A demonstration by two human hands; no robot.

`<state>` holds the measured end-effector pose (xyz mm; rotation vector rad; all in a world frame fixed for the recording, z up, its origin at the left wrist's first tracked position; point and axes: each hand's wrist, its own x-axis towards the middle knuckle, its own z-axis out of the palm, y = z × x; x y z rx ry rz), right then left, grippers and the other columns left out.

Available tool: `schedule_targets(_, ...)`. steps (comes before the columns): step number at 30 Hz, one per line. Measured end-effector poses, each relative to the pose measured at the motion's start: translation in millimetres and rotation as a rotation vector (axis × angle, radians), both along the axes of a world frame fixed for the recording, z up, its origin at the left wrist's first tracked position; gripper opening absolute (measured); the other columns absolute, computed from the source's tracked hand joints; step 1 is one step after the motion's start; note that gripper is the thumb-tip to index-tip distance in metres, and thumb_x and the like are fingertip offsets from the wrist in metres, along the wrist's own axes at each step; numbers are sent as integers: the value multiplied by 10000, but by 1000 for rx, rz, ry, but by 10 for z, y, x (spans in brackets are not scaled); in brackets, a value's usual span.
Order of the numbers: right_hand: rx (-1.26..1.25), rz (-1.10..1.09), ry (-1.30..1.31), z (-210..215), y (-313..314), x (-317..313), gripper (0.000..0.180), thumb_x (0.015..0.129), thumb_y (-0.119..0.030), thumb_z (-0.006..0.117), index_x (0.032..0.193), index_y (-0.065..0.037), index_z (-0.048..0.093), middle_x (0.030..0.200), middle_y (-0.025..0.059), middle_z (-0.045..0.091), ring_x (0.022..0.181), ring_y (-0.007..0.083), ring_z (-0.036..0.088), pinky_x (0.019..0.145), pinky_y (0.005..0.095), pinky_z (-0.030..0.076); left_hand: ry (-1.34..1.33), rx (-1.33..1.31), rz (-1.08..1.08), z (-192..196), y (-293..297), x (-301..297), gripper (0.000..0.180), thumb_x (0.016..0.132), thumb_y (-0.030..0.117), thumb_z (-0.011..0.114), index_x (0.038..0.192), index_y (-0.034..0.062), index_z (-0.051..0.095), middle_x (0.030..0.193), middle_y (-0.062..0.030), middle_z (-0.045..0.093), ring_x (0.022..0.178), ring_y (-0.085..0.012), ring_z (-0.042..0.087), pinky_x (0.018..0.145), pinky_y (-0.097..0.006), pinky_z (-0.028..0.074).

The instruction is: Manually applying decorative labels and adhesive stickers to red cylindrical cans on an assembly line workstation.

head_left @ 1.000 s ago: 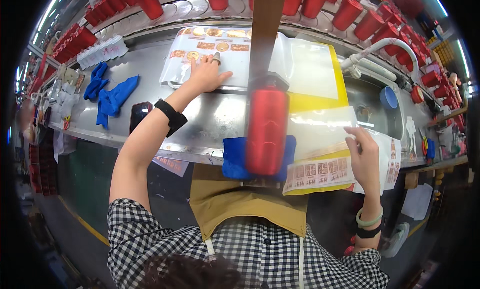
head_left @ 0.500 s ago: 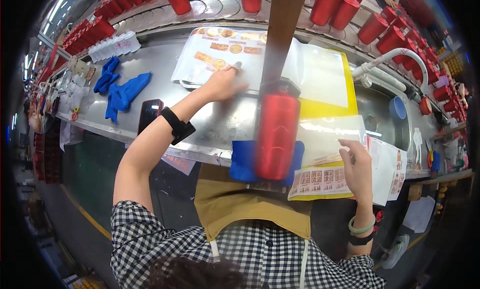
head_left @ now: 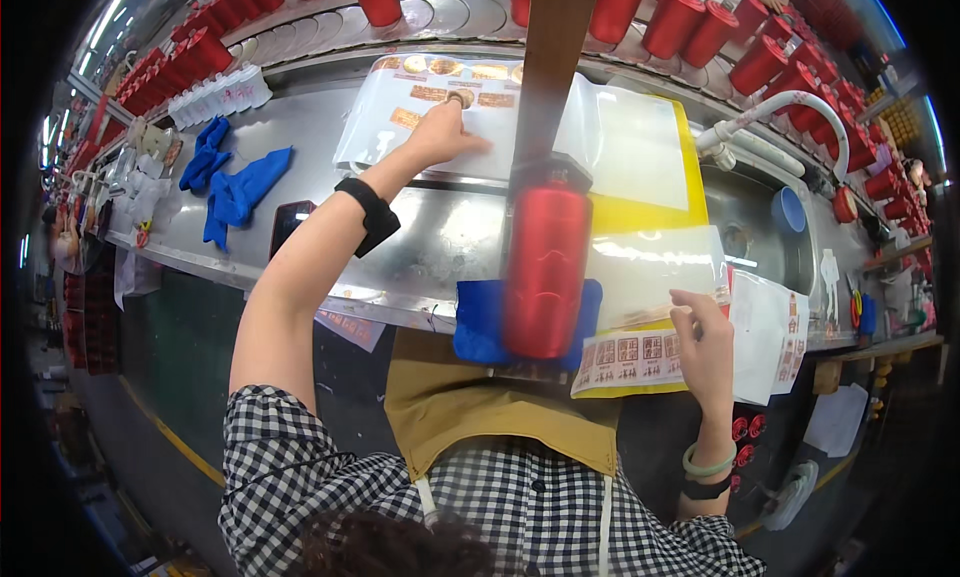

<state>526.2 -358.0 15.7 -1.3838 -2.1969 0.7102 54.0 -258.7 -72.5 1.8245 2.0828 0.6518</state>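
Two checked sleeves [head_left: 270,447]: black and white, nearest, either side of a tan cloth apron [head_left: 500,397].
Right hand [head_left: 706,347]: fingers loosely curled, parted from the thumb, gripping nothing visible, at the right end of a white sticker strip with brown print [head_left: 628,362] (contact cannot be told).
Red cylindrical bottle [head_left: 548,267]: blurred, overlapping a blue cloth [head_left: 480,325] at the near edge of the grey metal bench [head_left: 465,237].
Left hand [head_left: 440,137]: thumb spread sideways, fingertips at a gold label; whether they pinch it, I cannot tell.
White glossy sheet with gold labels [head_left: 375,127]: under the left hand, flat on the bench, left of a brown wooden post [head_left: 555,57].
Red metallic canisters [head_left: 675,22]: in a line behind the bench (more stand far left).
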Motion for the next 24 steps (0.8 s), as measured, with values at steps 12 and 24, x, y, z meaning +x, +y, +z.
schedule_targets(12,-69,-33,-17,-34,-70,10,237,965,-70,638,1184,-6,704,1012,104,732,753,159,584,703,304,485,-169,-15,72,-41,55,-71,544,701,207,897,1099,-80,664,841,-157,732,793,-291,724,734,-383,559)
schedule_targets(24,-52,24,59,-35,17,-75,234,946,-39,659,1175,1,686,976,104,695,671,179,536,651,310,470,-663,-107,123,296,-207,-112,585,875,218,814,1336,-66,591,1022,-93,751,857,-108,659,746,-277,540)
